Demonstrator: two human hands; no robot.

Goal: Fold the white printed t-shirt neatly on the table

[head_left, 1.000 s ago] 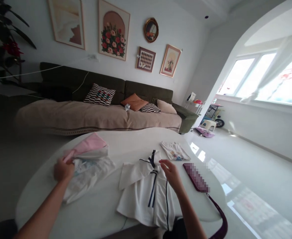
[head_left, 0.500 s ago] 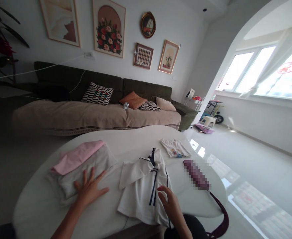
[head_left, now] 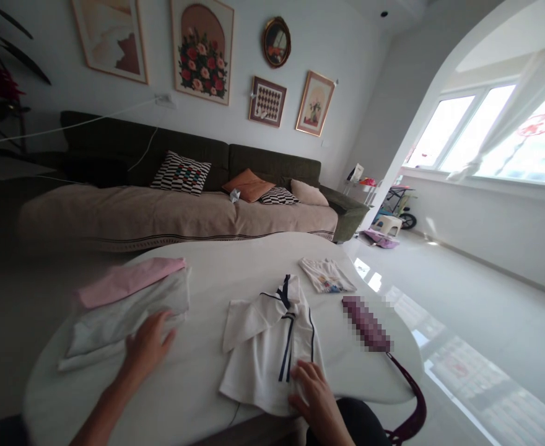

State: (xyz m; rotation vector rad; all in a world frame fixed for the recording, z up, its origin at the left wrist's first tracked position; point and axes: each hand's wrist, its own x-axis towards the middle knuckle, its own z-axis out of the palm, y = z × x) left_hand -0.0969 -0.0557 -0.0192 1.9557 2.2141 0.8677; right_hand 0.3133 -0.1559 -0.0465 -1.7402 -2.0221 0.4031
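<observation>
My left hand (head_left: 149, 344) is at the near right edge of a pile of clothes on the left of the table. Its fingers are slightly bent and the thumb stands apart. The pile has light grey and white garments (head_left: 114, 325) with a pink garment (head_left: 130, 282) on top. A white short-sleeved shirt (head_left: 254, 371) with navy stripes and a navy neck tie lies spread in the middle. On its lower right side rests my right hand (head_left: 316, 396), fingers bent and thumb apart, with no clear grip.
The white round-edged table (head_left: 202, 384) also bears a folded white T-shirt (head_left: 326, 275) and a blurred purple item with a strap (head_left: 409, 387) hanging over the right edge. Behind stands a dark green sofa (head_left: 272, 162) with cushions. Shiny tiled floor (head_left: 467, 322) lies to the right.
The pile of clothes has shifted left and my left hand has moved left with it, its fingers less spread. My right hand has lowered onto the shirt, which has not moved.
</observation>
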